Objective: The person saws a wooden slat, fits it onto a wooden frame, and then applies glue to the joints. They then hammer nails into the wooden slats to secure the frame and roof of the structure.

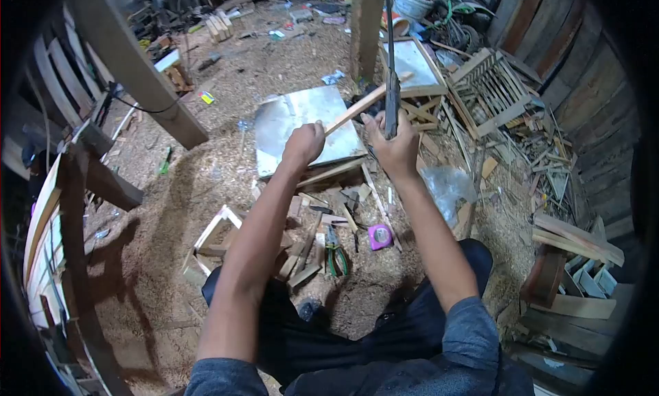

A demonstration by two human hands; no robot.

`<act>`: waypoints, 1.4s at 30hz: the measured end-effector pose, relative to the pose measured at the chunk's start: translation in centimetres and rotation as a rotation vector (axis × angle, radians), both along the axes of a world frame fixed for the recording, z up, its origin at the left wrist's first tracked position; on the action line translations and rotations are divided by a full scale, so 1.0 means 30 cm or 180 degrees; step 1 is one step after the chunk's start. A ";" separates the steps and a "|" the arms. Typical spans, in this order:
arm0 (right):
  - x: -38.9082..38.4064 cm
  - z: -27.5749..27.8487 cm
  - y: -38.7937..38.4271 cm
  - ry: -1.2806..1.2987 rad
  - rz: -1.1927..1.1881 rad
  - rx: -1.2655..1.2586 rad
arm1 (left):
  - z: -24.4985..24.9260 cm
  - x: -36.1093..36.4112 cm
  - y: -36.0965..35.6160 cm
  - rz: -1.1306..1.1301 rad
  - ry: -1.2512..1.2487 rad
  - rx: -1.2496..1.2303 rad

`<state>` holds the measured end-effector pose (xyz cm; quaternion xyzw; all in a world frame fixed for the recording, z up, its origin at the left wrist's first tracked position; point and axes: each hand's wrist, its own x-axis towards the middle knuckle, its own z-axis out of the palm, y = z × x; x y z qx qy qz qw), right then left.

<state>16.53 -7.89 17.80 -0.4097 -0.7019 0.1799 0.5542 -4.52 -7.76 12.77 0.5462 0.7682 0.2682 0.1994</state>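
Observation:
My left hand [305, 146] is closed on the near end of a wooden strip [364, 103], which slants up to the right over a low, white-topped work table [281, 138]. My right hand [398, 147] grips a long, thin dark tool [392, 97], its slim blade seen edge-on and pointing away from me. The tool crosses the strip in this view. Below the table, green-handled pliers [336, 257] lie among wood offcuts, beside a pink-purple tape measure [379, 236].
A wooden post [366, 32] rises behind the table, and another leans at left [130, 59]. A slatted wooden frame [504, 94] and scrap wood crowd the right. Stacked boards [580, 239] stand at lower right. Sawdust covers the floor, with a clear plastic bag [447, 190] near my right forearm.

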 end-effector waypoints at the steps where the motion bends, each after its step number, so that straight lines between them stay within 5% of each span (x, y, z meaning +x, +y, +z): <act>1: -0.018 0.038 0.008 -0.0167 0.0120 0.0070 | 0.040 -0.047 0.007 -0.0307 0.0004 -0.0101; 6: -0.142 0.066 0.028 -0.1290 0.0977 0.0696 | 0.191 -0.249 -0.180 -0.1214 0.0325 -0.0110; 9: -0.255 0.099 -0.093 -0.1984 0.1377 0.0018 | 0.197 -0.314 -0.384 -0.0949 0.0553 -0.0059; 13: -0.406 -0.030 -0.160 -0.1782 0.2654 -0.0120 | 0.177 -0.371 -0.634 -0.0256 0.0996 -0.0375; 17: -0.512 -0.108 -0.295 -0.2536 0.2894 0.0053 | 0.060 -0.430 -0.832 -0.0037 0.1000 -0.0420; 23: -0.596 -0.248 -0.399 -0.2598 0.3119 0.0043 | -0.048 -0.529 -1.004 -0.0362 0.0792 -0.0482; 25: -0.595 -0.292 -0.418 -0.2548 0.3086 -0.0153 | -0.070 -0.530 -1.062 0.0520 0.2283 0.0027; 27: -0.588 -0.323 -0.421 -0.2517 0.3028 -0.0309 | -0.073 -0.613 -1.075 0.0946 0.2073 -0.0509; 29: -0.573 -0.348 -0.423 -0.2260 0.2955 -0.0351 | -0.124 -0.708 -1.087 0.2332 0.0528 -0.0628; 30: -0.571 -0.359 -0.422 -0.2313 0.2816 -0.0419 | -0.111 -0.709 -1.097 0.2342 0.0532 -0.0612; 32: -0.577 -0.404 -0.415 -0.2275 0.2768 -0.0585 | -0.084 -0.706 -1.107 0.2630 -0.1840 -0.1022; 33: -0.578 -0.430 -0.411 -0.2240 0.2722 -0.0768 | -0.180 -0.759 -1.110 0.2543 -0.2146 -0.0899; 40: -0.588 -0.441 -0.436 -0.1771 0.2787 -0.1433 | -0.216 -0.771 -1.119 0.2969 -0.2169 -0.1195; 42: -0.596 -0.430 -0.442 -0.1820 0.2767 -0.1485 | -0.231 -0.759 -1.137 0.2432 -0.2646 -0.1298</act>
